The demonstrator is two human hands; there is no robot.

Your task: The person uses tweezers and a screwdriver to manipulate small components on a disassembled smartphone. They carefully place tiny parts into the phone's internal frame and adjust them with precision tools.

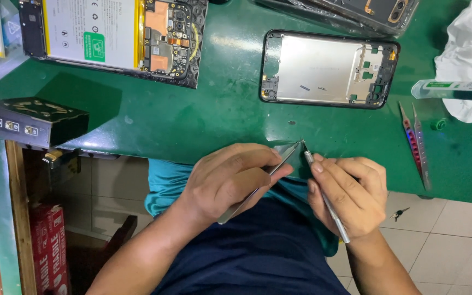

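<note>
At the near edge of the green table [192,120], the left hand [230,177] pinches steel tweezers [263,183]; the right hand [350,194] grips a thin screwdriver [326,199] like a pen. Both tools look light, stiff and slippery, best held mid-shaft; whatever sits at their meeting tips is too small to tell.

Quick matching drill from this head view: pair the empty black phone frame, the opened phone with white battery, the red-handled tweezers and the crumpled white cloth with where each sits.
1. empty black phone frame
2. opened phone with white battery
3. red-handled tweezers
4. crumpled white cloth

A. top left of the green mat
B. far right edge
C. centre, above both hands
D. right of the right hand

Pairs: 1-C, 2-A, 3-D, 4-B
</note>
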